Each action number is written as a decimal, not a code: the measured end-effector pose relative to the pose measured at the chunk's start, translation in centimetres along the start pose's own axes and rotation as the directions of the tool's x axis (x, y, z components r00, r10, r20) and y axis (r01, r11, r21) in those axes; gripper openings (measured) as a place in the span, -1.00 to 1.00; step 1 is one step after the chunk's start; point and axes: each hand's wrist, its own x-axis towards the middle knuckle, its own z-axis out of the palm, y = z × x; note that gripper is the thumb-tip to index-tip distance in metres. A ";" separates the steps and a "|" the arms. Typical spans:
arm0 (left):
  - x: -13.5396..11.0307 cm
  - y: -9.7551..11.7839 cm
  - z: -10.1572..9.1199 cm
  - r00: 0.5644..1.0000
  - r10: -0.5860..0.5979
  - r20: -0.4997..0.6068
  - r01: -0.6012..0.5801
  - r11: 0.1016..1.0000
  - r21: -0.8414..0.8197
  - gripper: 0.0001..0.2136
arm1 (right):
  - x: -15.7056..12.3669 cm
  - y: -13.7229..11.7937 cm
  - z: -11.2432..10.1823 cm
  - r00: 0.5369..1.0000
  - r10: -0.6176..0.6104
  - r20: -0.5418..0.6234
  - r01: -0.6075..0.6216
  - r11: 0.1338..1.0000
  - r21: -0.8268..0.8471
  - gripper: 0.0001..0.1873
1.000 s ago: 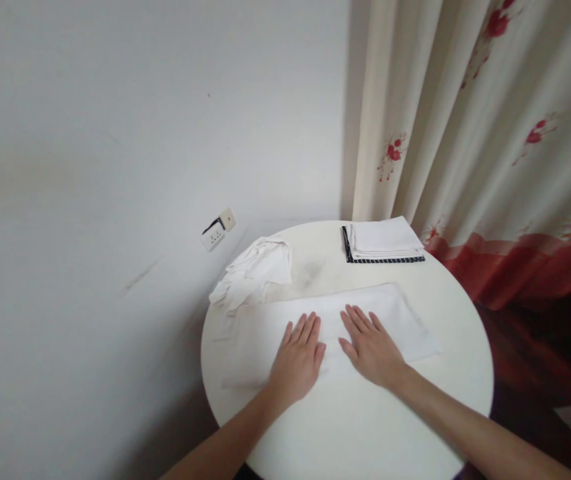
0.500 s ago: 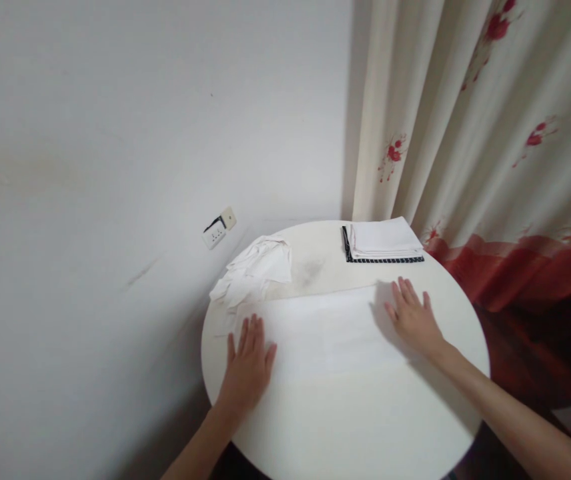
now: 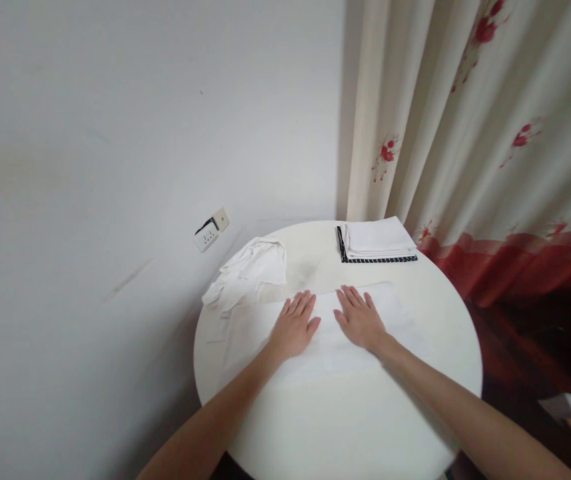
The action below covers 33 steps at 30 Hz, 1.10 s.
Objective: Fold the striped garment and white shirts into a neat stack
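Note:
A white cloth [image 3: 395, 313] lies spread flat across the middle of a round white table [image 3: 345, 427]. My left hand [image 3: 293, 327] rests palm down on the cloth's centre, fingers stretched out. My right hand [image 3: 360, 319] lies flat beside it, a little to the right, fingers also extended. Both hands hold nothing and press on the cloth.
A crumpled white cloth [image 3: 250, 270] sits at the table's far left edge. A stack of folded cloths [image 3: 376, 241] with a dark patterned one at the bottom lies at the far side. A wall with a socket [image 3: 209, 231] is left, a flowered curtain [image 3: 465, 133] right.
Half a second ago my hands were apart at the cloth's left and right ends. Both have slid back to the centre and now lie side by side.

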 end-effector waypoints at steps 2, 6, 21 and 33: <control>-1.0 -1.5 -0.2 0.998 -0.068 -0.008 0.068 0.997 0.025 -0.48 | 0.0 2.5 -0.3 0.997 0.074 -0.031 -0.076 0.996 -0.047 -0.32; -2.8 -4.4 -0.6 0.979 -0.201 -0.032 0.203 0.978 0.057 -0.50 | 0.2 6.2 -0.7 0.978 0.184 -0.097 -0.195 0.974 -0.114 -0.33; -2.4 -3.6 -2.0 0.985 -0.148 -0.088 0.153 0.987 0.046 -0.63 | -4.9 8.4 -1.3 0.954 0.232 -0.192 -0.261 0.954 -0.145 -0.37; 3.1 5.3 -0.5 0.999 0.018 0.047 -0.014 0.997 -0.079 -0.52 | -2.2 -1.5 -1.4 1.000 0.012 -0.026 -0.012 1.000 0.003 -0.37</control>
